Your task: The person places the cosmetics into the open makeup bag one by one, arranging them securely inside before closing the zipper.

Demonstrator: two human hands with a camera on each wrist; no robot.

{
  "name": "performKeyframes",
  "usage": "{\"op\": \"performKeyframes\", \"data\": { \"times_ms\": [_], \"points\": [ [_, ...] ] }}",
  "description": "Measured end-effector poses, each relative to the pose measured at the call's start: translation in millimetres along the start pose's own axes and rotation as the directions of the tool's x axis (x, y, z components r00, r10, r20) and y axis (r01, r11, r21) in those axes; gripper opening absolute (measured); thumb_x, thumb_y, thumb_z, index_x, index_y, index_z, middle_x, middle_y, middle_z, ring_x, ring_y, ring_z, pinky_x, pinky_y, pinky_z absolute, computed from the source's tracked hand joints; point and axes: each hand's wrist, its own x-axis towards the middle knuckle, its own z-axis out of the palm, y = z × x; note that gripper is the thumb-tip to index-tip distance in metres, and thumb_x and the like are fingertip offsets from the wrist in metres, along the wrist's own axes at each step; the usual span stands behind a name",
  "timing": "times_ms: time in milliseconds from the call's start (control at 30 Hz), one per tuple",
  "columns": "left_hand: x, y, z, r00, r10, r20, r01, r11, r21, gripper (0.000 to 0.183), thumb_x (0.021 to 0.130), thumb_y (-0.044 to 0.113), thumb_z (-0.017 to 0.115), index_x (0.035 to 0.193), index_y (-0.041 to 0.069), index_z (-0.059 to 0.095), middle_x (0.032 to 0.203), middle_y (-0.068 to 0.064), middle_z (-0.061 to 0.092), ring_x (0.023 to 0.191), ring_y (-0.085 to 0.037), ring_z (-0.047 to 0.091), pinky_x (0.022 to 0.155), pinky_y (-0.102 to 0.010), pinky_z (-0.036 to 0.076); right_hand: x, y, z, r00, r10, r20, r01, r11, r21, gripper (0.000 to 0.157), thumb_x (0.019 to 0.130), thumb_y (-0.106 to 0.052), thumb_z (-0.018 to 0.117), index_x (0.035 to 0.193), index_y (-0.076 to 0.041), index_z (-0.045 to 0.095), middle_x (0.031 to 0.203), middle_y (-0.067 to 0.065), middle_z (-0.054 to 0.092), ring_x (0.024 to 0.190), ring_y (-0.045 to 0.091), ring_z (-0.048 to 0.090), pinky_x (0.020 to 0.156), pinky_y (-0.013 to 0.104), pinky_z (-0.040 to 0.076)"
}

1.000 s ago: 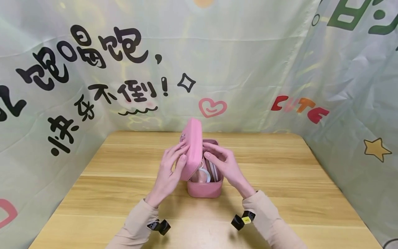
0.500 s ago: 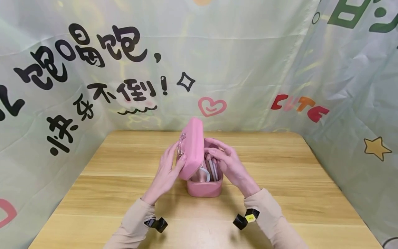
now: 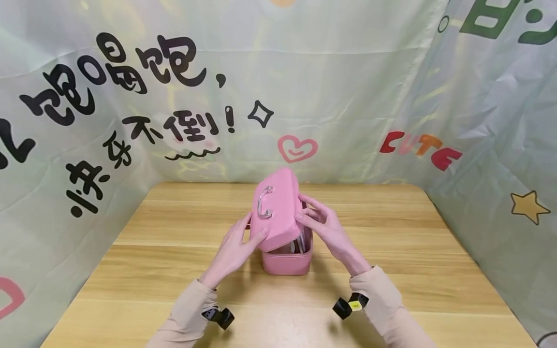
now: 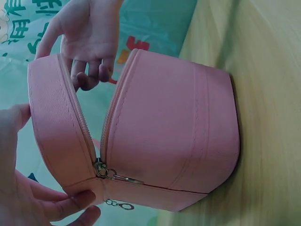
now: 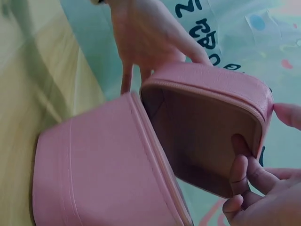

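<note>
A pink zippered cosmetic case (image 3: 287, 265) stands on the table, its lid (image 3: 276, 212) raised and slanting leftward. On the lid's outside is a shiny clear handle (image 3: 263, 203). My left hand (image 3: 232, 251) lies against the lid's hinge side, thumb on the outer face and fingers stretched past the hinge. With my right hand (image 3: 330, 234) I pinch the lid's free edge, fingers inside and thumb outside, as the right wrist view shows. Slim items (image 3: 300, 243) stick up inside the case; most contents are hidden. Metal zipper pulls (image 4: 113, 176) hang near the hinge.
A wooden table (image 3: 183, 217) carries the case. A printed cloth backdrop (image 3: 348, 96) hangs behind and at both sides. Small black wrist cameras (image 3: 219, 316) sit on both sleeves.
The lid has swung down to the right, covering more of the contents. My right hand has drawn out from the case to the lid's edge; my left hand has slid lower on the lid.
</note>
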Motion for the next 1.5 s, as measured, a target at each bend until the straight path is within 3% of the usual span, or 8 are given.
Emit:
{"op": "performKeyframes", "data": {
  "times_ms": [200,433,733,800,933,1067,1300,1500],
  "points": [
    [1.1,-3.2,0.1,1.0,0.029,0.004,-0.029,0.999,-0.046,0.081,0.092,0.055,0.065,0.156,0.015,0.037,0.148,-0.011,0.054,0.14,-0.032,0.048,0.117,-0.061,0.034,-2,0,-7.3,0.999,-0.032,0.025,0.037,0.975,-0.22,0.067,0.096,-0.018,0.064,0.154,0.0,0.036,0.102,0.004,0.072,0.095,0.004,0.066,0.089,0.019,0.05],
    [1.3,-8.2,-0.8,0.998,0.06,0.027,-0.057,0.992,-0.109,0.084,0.085,0.047,0.077,0.154,0.014,0.042,0.141,-0.01,0.058,0.134,-0.03,0.051,0.116,-0.059,0.036,-5,3,-15.6,0.993,-0.101,0.056,0.116,0.877,-0.465,0.068,0.093,-0.026,0.069,0.151,-0.002,0.044,0.095,0.01,0.066,0.087,0.014,0.056,0.072,0.024,0.043],
    [-1.2,-17.7,3.8,0.981,0.184,0.06,-0.164,0.957,-0.239,0.099,0.072,0.025,0.091,0.154,0.008,0.039,0.151,-0.011,0.051,0.137,-0.031,0.051,0.112,-0.058,0.041,-16,14,-27.7,0.973,-0.147,0.18,0.228,0.758,-0.611,0.094,0.075,-0.028,0.087,0.154,-0.007,0.04,0.103,0.002,0.059,0.098,0.016,0.049,0.084,0.035,0.044],
    [-1.3,-18.4,6.6,0.979,0.196,0.052,-0.177,0.949,-0.262,0.098,0.072,0.021,0.091,0.154,0.005,0.038,0.151,-0.014,0.05,0.136,-0.035,0.052,0.111,-0.058,0.042,-18,18,-28.0,0.975,-0.141,0.171,0.217,0.764,-0.608,0.097,0.075,-0.026,0.088,0.155,-0.005,0.037,0.111,0.007,0.057,0.107,0.021,0.05,0.089,0.041,0.049],
    [-1.8,-18.2,11.2,0.977,0.209,0.027,-0.193,0.937,-0.29,0.098,0.071,0.016,0.091,0.153,0.003,0.04,0.146,-0.017,0.052,0.133,-0.04,0.054,0.109,-0.059,0.044,-23,27,-26.4,0.985,-0.11,0.129,0.163,0.834,-0.527,0.097,0.076,-0.019,0.088,0.155,-0.003,0.035,0.142,0.023,0.044,0.134,0.04,0.045,0.099,0.055,0.054],
    [-2.5,-19.0,12.8,0.975,0.221,0.006,-0.211,0.938,-0.275,0.097,0.07,0.016,0.092,0.152,0.005,0.042,0.141,-0.014,0.057,0.131,-0.038,0.056,0.106,-0.057,0.047,-26,34,-23.6,0.988,-0.098,0.12,0.143,0.874,-0.464,0.097,0.077,-0.017,0.088,0.156,-0.001,0.033,0.163,0.026,0.025,0.147,0.048,0.031,0.098,0.052,0.055],
    [-1.6,-19.9,14.9,0.971,0.238,-0.005,-0.233,0.944,-0.234,0.097,0.07,0.019,0.092,0.153,0.01,0.043,0.138,-0.011,0.06,0.131,-0.033,0.057,0.103,-0.055,0.049,-27,41,-19.5,0.987,-0.121,0.107,0.157,0.867,-0.473,0.096,0.076,-0.018,0.089,0.155,-0.003,0.036,0.163,0.023,0.026,0.146,0.044,0.035,0.096,0.045,0.057],
    [-1.0,-17.3,15.9,0.974,0.225,-0.013,-0.222,0.948,-0.227,0.096,0.068,0.018,0.093,0.152,0.013,0.045,0.137,-0.007,0.062,0.131,-0.029,0.058,0.101,-0.054,0.051,-26,44,-19.0,0.982,-0.166,0.092,0.189,0.841,-0.507,0.093,0.074,-0.018,0.09,0.151,-0.001,0.041,0.159,0.022,0.034,0.142,0.041,0.042,0.099,0.043,0.056]
  ]
}}
